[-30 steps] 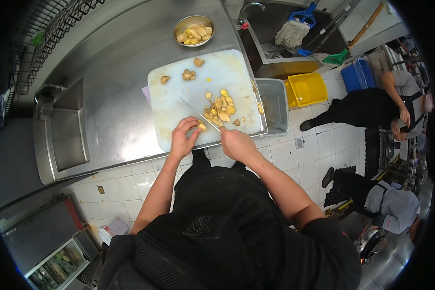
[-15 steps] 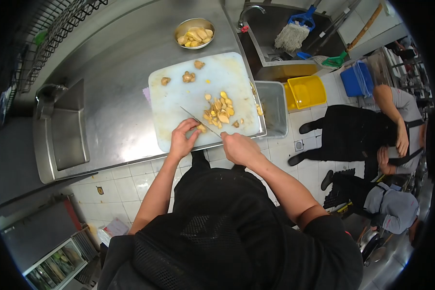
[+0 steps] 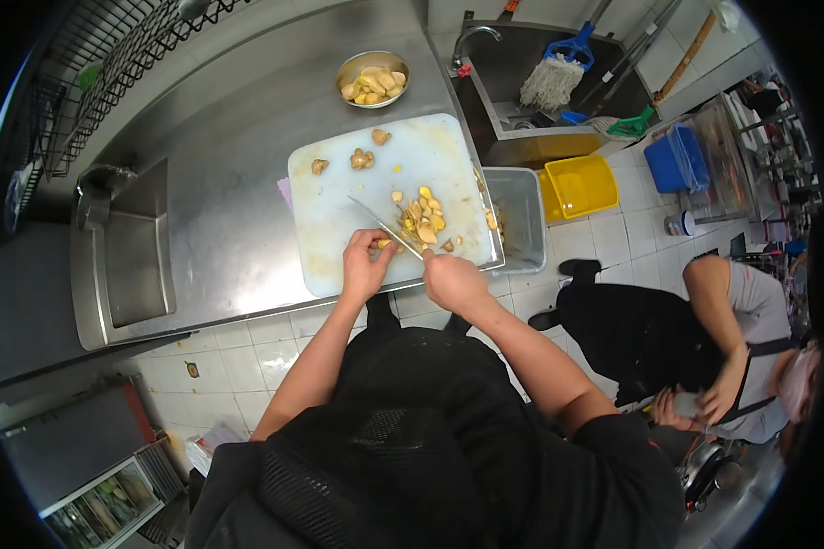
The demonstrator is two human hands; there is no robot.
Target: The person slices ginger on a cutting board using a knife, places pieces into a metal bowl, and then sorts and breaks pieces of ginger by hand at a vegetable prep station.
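A knife (image 3: 376, 216) is held in the right hand (image 3: 455, 282), its handle wrapped by closed fingers, over the near part of a white cutting board (image 3: 333, 220). The blade is pointed away from the body and to the left, so that its long axis is laid slantwise from the near right toward the far left, with the tip over the middle of the board. A small ginger piece (image 3: 384, 244) is pinched by the fingertips of the left hand (image 3: 366, 265), just left of the blade, near the board's near edge. Whether the piece is touched by the blade cannot be told. On the blade's other side, a pile of cut ginger (image 3: 423, 220) is gathered close by, between the knife and the board's right edge. A broad stretch of board surface is left between the tip and three ginger knobs (image 3: 362, 159) spread near the far edge, and more is left toward the left edge. Beyond the far edge, a metal bowl (image 3: 374, 80) filled with peeled ginger is set on the steel counter (image 3: 224, 197). The board's right side is placed along the counter's edge, beside which a grey bin (image 3: 519, 215) is seen.
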